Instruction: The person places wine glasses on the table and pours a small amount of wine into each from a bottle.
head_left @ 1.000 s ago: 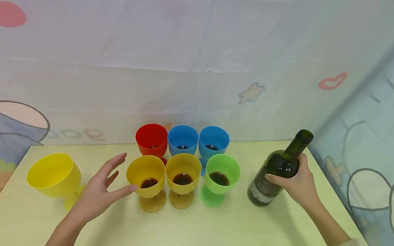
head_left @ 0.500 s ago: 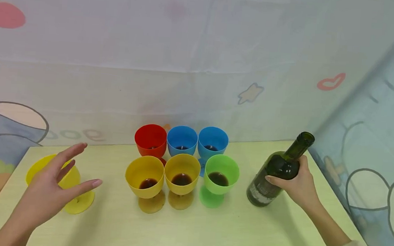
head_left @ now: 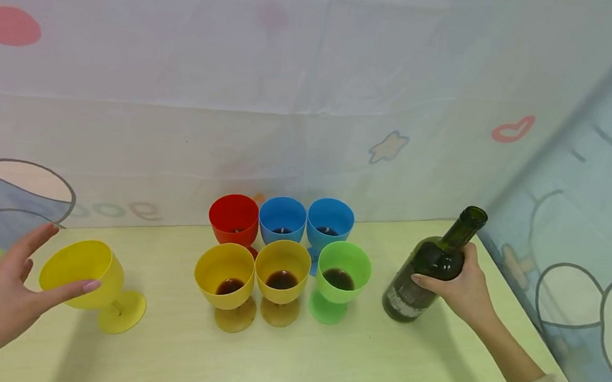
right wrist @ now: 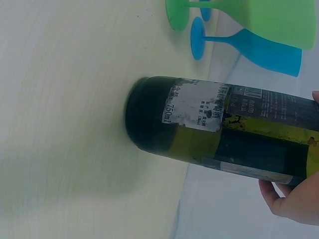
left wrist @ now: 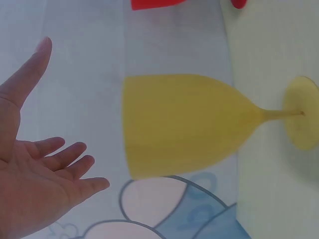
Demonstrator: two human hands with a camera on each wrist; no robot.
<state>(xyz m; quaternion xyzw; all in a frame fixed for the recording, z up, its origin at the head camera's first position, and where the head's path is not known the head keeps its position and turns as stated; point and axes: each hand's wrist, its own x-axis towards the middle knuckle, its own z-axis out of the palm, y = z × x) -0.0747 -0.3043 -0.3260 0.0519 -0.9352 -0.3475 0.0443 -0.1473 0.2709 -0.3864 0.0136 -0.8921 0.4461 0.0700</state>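
Observation:
On the left, my left hand (head_left: 9, 293) is spread with thumb and fingers apart, beside a bright yellow goblet (head_left: 86, 272). That goblet stands upright on its round foot, and no liquid shows in it. In the left wrist view the hand (left wrist: 47, 174) is separated from the goblet (left wrist: 184, 124) by a gap at its rim. My right hand (head_left: 461, 281) grips a dark green wine bottle (head_left: 423, 278) around its upper body. The bottle is uncorked, with a worn label (right wrist: 197, 104), and its base is at the tabletop.
Midway along the table (head_left: 206, 363) several goblets stand in two rows. At the back are a red goblet (head_left: 233, 218) and two blue goblets (head_left: 330, 220); in front, two darker yellow goblets (head_left: 284, 267) and a green goblet (head_left: 343, 266). They hold dark liquid. A printed cloth (head_left: 293, 82) hangs behind.
My left hand has moved left, from beside the front yellow goblet to the bright yellow goblet at the far left. The right hand keeps its grip on the bottle and stays put.

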